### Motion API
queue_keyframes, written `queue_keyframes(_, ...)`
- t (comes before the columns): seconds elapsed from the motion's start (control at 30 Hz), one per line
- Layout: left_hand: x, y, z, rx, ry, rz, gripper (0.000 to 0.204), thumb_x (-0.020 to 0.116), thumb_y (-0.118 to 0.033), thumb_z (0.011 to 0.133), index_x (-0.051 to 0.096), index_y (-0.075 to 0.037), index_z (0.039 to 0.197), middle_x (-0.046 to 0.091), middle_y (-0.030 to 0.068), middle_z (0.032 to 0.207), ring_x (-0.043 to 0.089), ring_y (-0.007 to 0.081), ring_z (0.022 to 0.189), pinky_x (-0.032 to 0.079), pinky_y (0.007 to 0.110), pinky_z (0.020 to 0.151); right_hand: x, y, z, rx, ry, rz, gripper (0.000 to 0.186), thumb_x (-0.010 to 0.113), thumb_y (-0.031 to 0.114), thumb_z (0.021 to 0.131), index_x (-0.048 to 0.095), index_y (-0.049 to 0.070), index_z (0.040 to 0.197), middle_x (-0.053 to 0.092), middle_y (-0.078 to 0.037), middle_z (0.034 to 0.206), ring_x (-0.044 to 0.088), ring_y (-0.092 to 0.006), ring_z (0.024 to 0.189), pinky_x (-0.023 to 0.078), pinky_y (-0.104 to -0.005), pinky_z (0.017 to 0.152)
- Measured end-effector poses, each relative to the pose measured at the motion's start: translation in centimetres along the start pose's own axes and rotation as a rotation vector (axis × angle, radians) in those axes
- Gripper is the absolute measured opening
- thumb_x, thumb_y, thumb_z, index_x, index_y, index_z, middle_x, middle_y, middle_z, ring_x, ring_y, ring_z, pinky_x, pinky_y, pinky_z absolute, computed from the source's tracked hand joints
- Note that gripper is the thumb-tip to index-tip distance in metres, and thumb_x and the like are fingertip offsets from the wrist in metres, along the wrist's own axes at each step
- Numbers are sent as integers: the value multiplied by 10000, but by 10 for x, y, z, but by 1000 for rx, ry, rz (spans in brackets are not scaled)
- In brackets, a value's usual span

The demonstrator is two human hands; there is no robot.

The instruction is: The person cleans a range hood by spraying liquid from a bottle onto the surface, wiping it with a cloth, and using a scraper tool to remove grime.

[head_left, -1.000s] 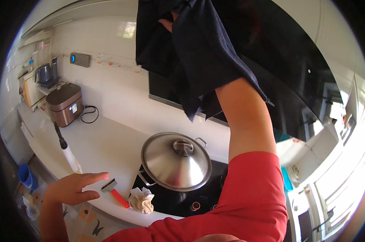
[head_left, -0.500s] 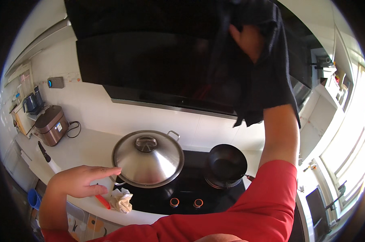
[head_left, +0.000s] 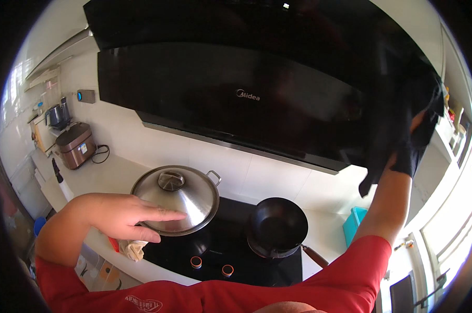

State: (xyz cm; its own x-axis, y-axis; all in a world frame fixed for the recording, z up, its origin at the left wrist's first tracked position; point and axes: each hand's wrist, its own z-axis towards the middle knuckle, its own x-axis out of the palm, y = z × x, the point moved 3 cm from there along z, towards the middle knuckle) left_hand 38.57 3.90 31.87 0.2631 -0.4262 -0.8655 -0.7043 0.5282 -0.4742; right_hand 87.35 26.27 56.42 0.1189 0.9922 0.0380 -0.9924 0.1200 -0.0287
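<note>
My right hand holds a dark cloth high against the right end of the black range hood, mostly covered by its folds. My left hand is open, fingers stretched out over the left side of the domed steel lid; whether it touches the lid I cannot tell. Beneath that hand lie a crumpled beige cloth and a red-handled scraper, mostly hidden. A black frying pan stands on the right of the cooktop, behind whose front edge are two orange-rimmed knobs.
On the left of the white counter stand a brown rice cooker, a dark kettle and a long white-and-black object. A turquoise bin is at the right, below wall cabinets and beside a bright window.
My right hand has moved rightward along the hood with the dark cloth, uncovering more of its front. My left hand has shifted right, over the lid.
</note>
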Motion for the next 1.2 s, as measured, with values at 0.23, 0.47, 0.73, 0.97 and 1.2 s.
queue_keyframes(0.23, -9, -11, -10, 10, -69, 50, 601, 576, -263, 910, 321, -184, 1449, 507, 142, 1333, 541, 316, 1150, 447, 372, 961, -1, 17, 2, 19, -2, -69, 464, 545, 437, 886, 625, 6, 1039, 624, -234, 942, 586, -365, 872, 455, -461, 783)
queue_keyframes(0.47, -113, -77, 46, 431, -1196, 1116, 275, 561, 48, 738, 505, -31, 996, 404, 156, 1413, 363, 375, 1309, 336, 478, 1033, -10, 29, 6, -114, -214, -159, 470, 525, 426, 892, 612, 2, 1073, 617, -244, 991, 579, -384, 944, 446, -473, 842)
queue_keyframes(0.73, -166, -85, 117, 287, -1524, 1766, 181, 486, -183, 868, 586, -76, 974, 423, 136, 1416, 413, 265, 1213, 321, 404, 972, -4, 49, -6, -62, -180, 245, 586, 524, 429, 886, 473, 17, 1298, 493, -233, 1283, 441, -380, 1215, 316, -459, 1026)
queue_keyframes(0.97, -177, -94, 131, 43, -1425, 1843, 310, 413, -231, 876, 568, -42, 1065, 387, 218, 1425, 413, 284, 1180, 320, 419, 923, 25, 22, -3, -38, -307, 415, 590, 598, 434, 842, 505, 31, 1263, 509, -212, 1257, 463, -363, 1187, 335, -445, 1007)
queue_keyframes(1.2, -167, -76, 128, 320, -1475, 1507, 206, 568, -140, 843, 600, -69, 1034, 446, 12, 1404, 459, 186, 1091, 346, 346, 874, 5, 54, -8, -15, -90, 83, 597, 548, 408, 883, 432, 35, 1334, 481, -181, 1337, 442, -315, 1253, 310, -415, 1057)
